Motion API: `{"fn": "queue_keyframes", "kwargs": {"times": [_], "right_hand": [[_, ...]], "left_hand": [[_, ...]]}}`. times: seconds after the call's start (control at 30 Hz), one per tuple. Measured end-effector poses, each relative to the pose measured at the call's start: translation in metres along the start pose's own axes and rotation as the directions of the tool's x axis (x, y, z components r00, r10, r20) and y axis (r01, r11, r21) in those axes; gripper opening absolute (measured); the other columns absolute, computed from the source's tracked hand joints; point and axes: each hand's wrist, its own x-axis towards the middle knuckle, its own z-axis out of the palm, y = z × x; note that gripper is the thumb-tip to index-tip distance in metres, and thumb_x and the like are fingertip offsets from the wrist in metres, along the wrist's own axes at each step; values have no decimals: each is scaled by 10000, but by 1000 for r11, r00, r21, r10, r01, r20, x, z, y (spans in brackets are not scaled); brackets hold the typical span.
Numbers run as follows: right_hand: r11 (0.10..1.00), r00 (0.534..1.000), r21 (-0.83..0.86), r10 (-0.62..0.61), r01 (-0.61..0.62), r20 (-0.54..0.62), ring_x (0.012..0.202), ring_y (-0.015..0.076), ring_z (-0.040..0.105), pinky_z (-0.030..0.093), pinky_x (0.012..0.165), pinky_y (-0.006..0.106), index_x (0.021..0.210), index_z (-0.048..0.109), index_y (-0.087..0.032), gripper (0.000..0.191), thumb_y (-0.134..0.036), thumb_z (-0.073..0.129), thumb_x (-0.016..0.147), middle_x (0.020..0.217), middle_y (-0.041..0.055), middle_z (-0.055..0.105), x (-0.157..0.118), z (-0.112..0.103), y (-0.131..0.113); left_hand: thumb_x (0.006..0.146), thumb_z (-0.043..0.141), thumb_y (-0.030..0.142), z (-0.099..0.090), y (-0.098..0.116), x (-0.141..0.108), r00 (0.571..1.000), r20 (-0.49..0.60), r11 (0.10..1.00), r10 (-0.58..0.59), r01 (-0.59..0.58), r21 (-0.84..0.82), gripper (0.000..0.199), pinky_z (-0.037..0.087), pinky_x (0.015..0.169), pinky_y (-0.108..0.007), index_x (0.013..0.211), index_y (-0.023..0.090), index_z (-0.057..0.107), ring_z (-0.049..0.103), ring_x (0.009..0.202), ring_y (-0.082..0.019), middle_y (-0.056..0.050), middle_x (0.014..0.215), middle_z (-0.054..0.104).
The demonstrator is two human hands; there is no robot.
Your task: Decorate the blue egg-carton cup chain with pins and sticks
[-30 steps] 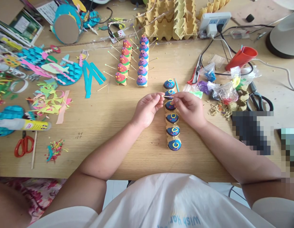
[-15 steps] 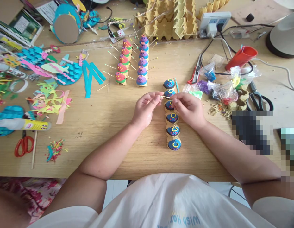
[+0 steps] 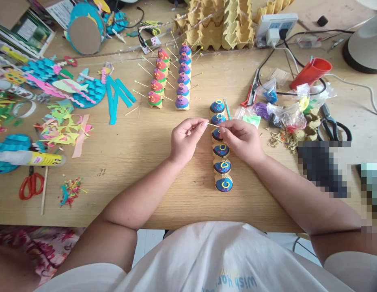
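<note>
The left hand (image 3: 186, 138) and right hand (image 3: 243, 140) each pinch one end of a thin stick (image 3: 214, 125) above a blue-topped egg-carton row (image 3: 221, 166) on the counter (image 3: 139, 162).

Upside-down light blue letters on the white shirt (image 3: 176, 263) read "Wish Har", the rest unclear. Small handwritten figures, perhaps "99" above "124", stood on the wooden table (image 3: 139, 194).

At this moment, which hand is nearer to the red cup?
Right: the right hand is below and left of the red cup in the picture; the left hand is farther left.
</note>
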Motion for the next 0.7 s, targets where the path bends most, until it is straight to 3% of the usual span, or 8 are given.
{"fn": "queue_keyframes", "kwargs": {"times": [0.13,0.33,0.5,0.7], "right_hand": [[998,999,33,53,-53,12,697,125,653,565,662,289,939,780,-206,494,-685,837,833,819,24,761,1,0,-3],[983,992,137,125,-121,-16,568,72,551,505,578,239,846,747,-194,497,-663,897,776,690,-17,689,7,-4,-5],[978,986,126,160,-164,45,555,66,532,466,539,229,847,737,-190,522,-683,892,772,683,-13,690,9,-7,-7],[986,986,73,146,-152,78,571,76,546,478,546,236,856,729,-192,505,-676,866,810,698,-6,696,9,-8,-8]], "left_hand": [[793,908,549,0,0,1,999,-14,998,-33,32,-49,341,615,858,-255,919,237,849,761,862,-119,-23,917,845],[755,925,585,1,4,2,985,63,952,-163,174,-254,352,600,760,-197,887,265,859,734,808,-79,-2,902,835],[698,977,544,2,4,4,985,84,953,-153,169,-250,376,610,769,-204,946,285,866,751,843,-90,-3,935,844],[664,992,544,2,0,5,986,66,958,-155,166,-232,372,602,730,-209,880,273,857,722,783,-82,3,900,843]]}}
